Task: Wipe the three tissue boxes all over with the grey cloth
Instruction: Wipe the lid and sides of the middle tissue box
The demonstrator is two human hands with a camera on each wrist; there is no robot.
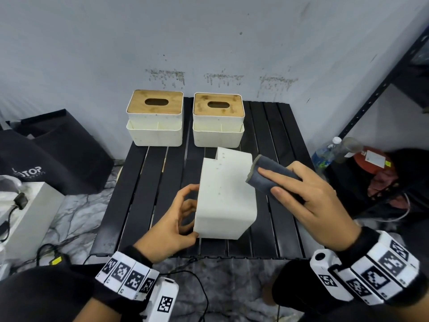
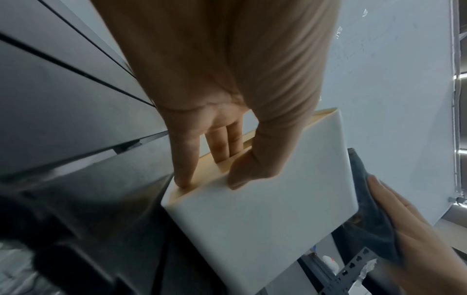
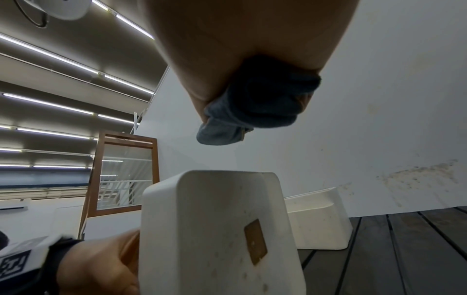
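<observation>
A white tissue box point(image 1: 225, 196) lies tipped on its side in the middle of the black slatted table point(image 1: 144, 194). My left hand point(image 1: 183, 212) grips its left end, fingers on the wooden lid and thumb point(image 2: 242, 175) on the white face point(image 2: 265, 219). My right hand point(image 1: 292, 189) holds the rolled grey cloth point(image 1: 267, 175) at the box's upper right edge; in the right wrist view the cloth point(image 3: 252, 111) hangs just above the box point(image 3: 215, 229). Two more tissue boxes point(image 1: 155, 119) point(image 1: 218, 122) with wooden lids stand upright at the back of the table.
A black bag point(image 1: 58, 154) and a white case point(image 1: 30, 212) sit on the floor to the left. A water bottle point(image 1: 325, 154) and a dark metal rack point(image 1: 383, 89) stand to the right. Cables trail on the floor near the table's front edge.
</observation>
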